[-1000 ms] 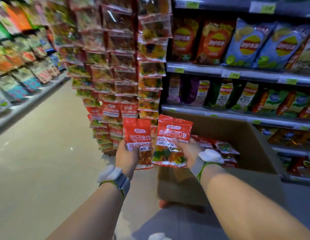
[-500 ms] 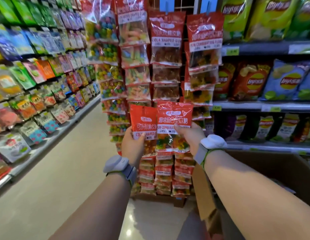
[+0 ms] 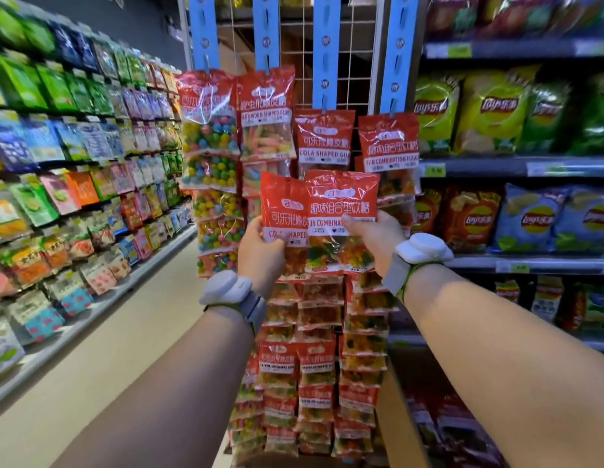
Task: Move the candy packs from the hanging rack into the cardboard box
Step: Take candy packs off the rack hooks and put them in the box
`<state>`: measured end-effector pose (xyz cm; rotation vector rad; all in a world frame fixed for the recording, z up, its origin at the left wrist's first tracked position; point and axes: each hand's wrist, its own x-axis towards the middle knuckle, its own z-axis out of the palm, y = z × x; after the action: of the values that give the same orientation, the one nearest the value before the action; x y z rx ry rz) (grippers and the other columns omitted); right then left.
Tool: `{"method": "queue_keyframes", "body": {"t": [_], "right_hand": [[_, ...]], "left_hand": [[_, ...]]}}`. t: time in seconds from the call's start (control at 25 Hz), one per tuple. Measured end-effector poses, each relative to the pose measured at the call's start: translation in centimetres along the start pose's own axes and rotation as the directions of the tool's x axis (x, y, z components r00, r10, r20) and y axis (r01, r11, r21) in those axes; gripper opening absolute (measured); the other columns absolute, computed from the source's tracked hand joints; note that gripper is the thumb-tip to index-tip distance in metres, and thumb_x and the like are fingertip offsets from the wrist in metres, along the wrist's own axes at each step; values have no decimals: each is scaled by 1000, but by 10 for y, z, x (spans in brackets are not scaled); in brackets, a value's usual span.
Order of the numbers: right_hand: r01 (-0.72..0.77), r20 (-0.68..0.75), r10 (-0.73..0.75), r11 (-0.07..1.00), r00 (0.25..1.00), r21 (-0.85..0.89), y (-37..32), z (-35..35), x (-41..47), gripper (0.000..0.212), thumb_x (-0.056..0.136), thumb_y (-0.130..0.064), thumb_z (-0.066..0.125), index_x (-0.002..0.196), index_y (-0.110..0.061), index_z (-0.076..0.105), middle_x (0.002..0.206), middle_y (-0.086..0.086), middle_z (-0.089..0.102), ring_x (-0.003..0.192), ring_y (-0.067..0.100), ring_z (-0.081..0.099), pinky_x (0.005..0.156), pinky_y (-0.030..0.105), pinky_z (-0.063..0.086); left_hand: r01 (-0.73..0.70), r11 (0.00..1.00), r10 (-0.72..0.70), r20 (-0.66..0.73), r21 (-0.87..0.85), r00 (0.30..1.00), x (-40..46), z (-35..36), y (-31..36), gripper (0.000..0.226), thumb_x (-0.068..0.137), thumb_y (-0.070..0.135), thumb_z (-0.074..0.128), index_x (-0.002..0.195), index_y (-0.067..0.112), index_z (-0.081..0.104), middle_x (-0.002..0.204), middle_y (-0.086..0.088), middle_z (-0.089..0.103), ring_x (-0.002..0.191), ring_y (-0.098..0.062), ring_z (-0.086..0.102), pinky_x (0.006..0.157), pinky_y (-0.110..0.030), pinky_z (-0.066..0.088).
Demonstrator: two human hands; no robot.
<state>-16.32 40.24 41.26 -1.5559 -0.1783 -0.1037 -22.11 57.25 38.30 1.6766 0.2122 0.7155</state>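
Both hands are up at chest height in front of the hanging rack, each w/ 1 candy pack. Left hand grips the cola-shaped gummy pack at its lower left edge, thumb on the front, fingers hidden behind. Right hand pinches the fun-combination gummy pack at its right side, thumb across the white label band. The 2 packs are held upright, side by side; the right one overlaps the left one's edge. Each wrist carries a white wrist device on a grey strap.

Just behind the held packs hangs the rack: 4 blue clip strips on a white wire grid, w/ more red candy packs clipped in columns, running from approx. head height down past the forearms. Cardboard box shows only as a brown edge at lower right, below the right forearm, well under the held packs. Chip bags fill the shelves to the right; small snack packs line the shelving at left, across the pale floor.
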Motion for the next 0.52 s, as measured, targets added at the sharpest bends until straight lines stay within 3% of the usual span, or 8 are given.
{"method": "queue_keyframes", "body": {"t": [0.12, 0.2, 0.36, 0.52], "right_hand": [[60, -27, -60, 998, 998, -29, -22, -6, 10, 13, 80, -24, 74, 82, -27, 61, 108, 4, 70, 101, 25, 65, 97, 48, 48], [84, -65, -86, 995, 994, -45, -36, -12, 17, 16, 79, -26, 74, 91, -23, 64, 109, 3, 70, 102, 26, 64, 99, 47, 47], [124, -152, -136, 989, 979, -84, -64, -27, 28, 38, 78, -29, 75, 110, -14, 63, 113, 3, 68, 103, 25, 64, 98, 45, 48], [160, -187, -176, 982, 966, -96, -85, -45, 47, 22, 80, -23, 74, 97, -22, 59, 111, 4, 69, 101, 24, 66, 93, 45, 52]], "left_hand": [[-19, 998, 21, 26, -57, 999, 18, -1, 22, 24, 92, 13, 59, 115, 22, 57, 105, 3, 69, 94, -13, 66, 80, -33, 57], [-54, 996, 57, 39, -69, 998, 31, 2, 34, 23, 92, 12, 60, 113, 22, 59, 106, 1, 70, 93, -14, 67, 76, -30, 57], [-107, 987, 119, 104, -116, 987, 61, 16, 69, 19, 89, 19, 64, 106, 27, 60, 104, 4, 71, 97, -16, 68, 89, -40, 56], [-103, 991, 112, 113, -88, 987, 84, 34, 97, 24, 89, 19, 66, 112, 25, 61, 108, 2, 71, 100, -20, 67, 92, -42, 54]]}}
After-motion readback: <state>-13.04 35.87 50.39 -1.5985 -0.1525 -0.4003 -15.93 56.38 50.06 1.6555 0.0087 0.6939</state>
